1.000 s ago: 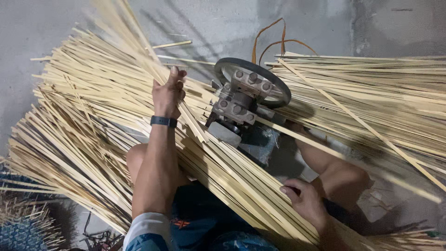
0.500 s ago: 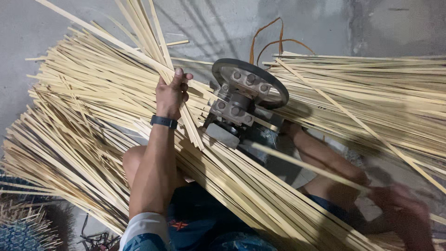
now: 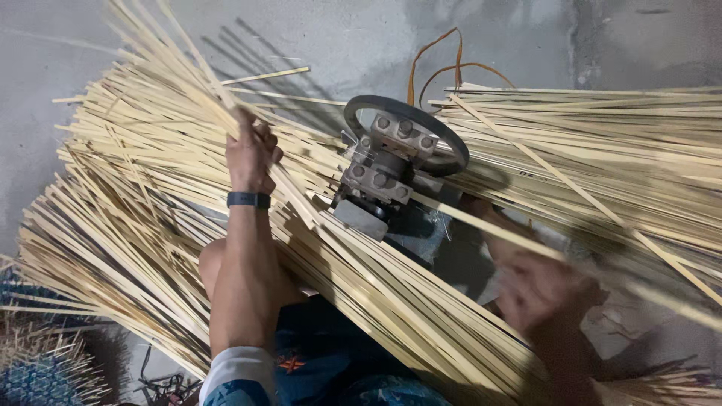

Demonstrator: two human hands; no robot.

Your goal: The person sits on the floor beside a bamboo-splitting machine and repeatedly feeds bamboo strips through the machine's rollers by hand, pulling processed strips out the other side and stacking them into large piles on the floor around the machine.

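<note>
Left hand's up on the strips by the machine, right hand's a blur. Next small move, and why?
Probably feed one strip into the machine. The left hand grips a few bamboo strips just left of its rollers, their far ends fanned up and away. The right hand is motion-blurred on the outfeed side, beside a single strip coming out of the machine.

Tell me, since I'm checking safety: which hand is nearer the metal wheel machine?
Left. The left hand grips strips just beside the machine; the blurred right hand is lower, further off.
</note>
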